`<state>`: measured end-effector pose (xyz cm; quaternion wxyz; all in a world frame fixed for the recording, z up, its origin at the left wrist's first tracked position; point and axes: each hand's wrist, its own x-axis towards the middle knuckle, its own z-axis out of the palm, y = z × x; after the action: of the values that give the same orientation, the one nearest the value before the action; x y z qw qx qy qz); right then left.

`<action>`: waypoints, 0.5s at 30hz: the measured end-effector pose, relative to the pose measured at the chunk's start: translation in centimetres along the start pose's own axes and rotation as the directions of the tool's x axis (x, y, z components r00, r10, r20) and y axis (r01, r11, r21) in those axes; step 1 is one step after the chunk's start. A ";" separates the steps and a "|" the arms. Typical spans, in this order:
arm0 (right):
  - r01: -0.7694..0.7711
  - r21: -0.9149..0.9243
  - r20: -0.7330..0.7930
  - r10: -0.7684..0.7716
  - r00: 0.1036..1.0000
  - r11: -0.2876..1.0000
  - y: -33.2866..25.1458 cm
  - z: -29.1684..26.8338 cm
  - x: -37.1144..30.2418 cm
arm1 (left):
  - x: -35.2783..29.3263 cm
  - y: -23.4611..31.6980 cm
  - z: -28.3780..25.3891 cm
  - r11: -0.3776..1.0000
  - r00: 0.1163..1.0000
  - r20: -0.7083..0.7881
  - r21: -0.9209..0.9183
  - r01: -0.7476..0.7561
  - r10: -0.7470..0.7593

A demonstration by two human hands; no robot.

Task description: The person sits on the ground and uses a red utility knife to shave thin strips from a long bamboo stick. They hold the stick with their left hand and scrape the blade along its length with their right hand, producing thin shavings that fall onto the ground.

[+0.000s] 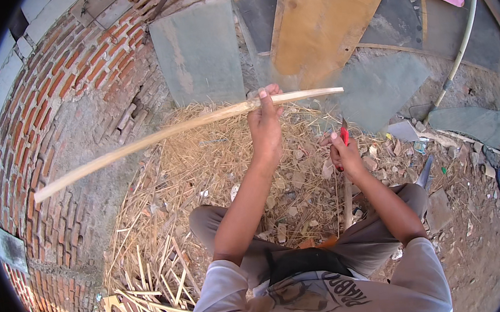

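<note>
A long, pale bamboo strip [158, 139] stretches across in front of me, slightly curved, with its longer part out to the left. My left hand [266, 127] is closed around it near its right end, at what looks like a node. Lower and to the right, my right hand [347, 155] grips a knife [344, 132] by its red handle, the short dark blade pointing up and away from me. Blade and strip are apart. Between my knees a wooden stick [347, 201] stands or leans; its lower end is hidden.
Shavings [201, 145] and rubble cover the ground before me. Several cut strips [160, 285] lie in a heap at lower left. A brick wall [51, 157] rises on the left. Ahead lean a grey panel [198, 58] and a brown board [324, 22]; a pale hose [462, 51] hangs at right.
</note>
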<state>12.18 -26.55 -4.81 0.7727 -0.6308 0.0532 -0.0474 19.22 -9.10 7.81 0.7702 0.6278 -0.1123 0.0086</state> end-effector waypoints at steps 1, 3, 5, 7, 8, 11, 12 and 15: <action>-0.010 0.087 -0.014 0.012 1.000 0.996 -0.2 -0.1 0.2 | -1.1 -1.2 0.8 0.999 0.999 0.027 -0.029 0.021 -0.020; -0.043 0.247 -0.088 0.066 0.994 0.968 -0.5 -0.6 0.8 | -3.3 -3.8 2.5 0.993 0.994 0.079 -0.087 0.081 -0.074; -0.047 0.399 -0.131 0.108 0.985 0.916 -1.7 -0.6 0.8 | -5.3 -6.1 3.7 0.980 0.987 0.112 -0.150 0.134 -0.118; -0.035 0.439 -0.164 0.118 0.979 0.898 -1.0 -1.3 1.7 | -6.7 -7.6 4.3 0.966 0.979 0.136 -0.192 0.173 -0.149; -0.025 0.457 -0.178 0.119 0.977 0.889 -0.9 -1.5 2.1 | -7.1 -8.2 4.3 0.962 0.977 0.142 -0.204 0.183 -0.156; -0.032 0.479 -0.204 0.146 0.968 0.877 -1.0 -2.2 2.2 | -8.8 -10.1 4.2 0.950 0.945 0.196 -0.123 0.288 -0.261; -0.017 0.520 -0.192 0.136 0.972 0.854 -1.0 -2.7 2.2 | -9.6 -10.5 3.8 0.942 0.917 0.239 -0.023 0.333 -0.319; 0.012 0.508 -0.234 0.124 0.964 0.861 -0.5 -4.0 2.9 | -15.0 -10.9 2.7 0.948 0.902 0.336 0.258 0.188 -0.270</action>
<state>14.51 -30.94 -5.18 0.8982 -0.3927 0.1578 -0.1190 5.82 -12.15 -4.97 0.6573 0.7080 -0.1775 -0.1876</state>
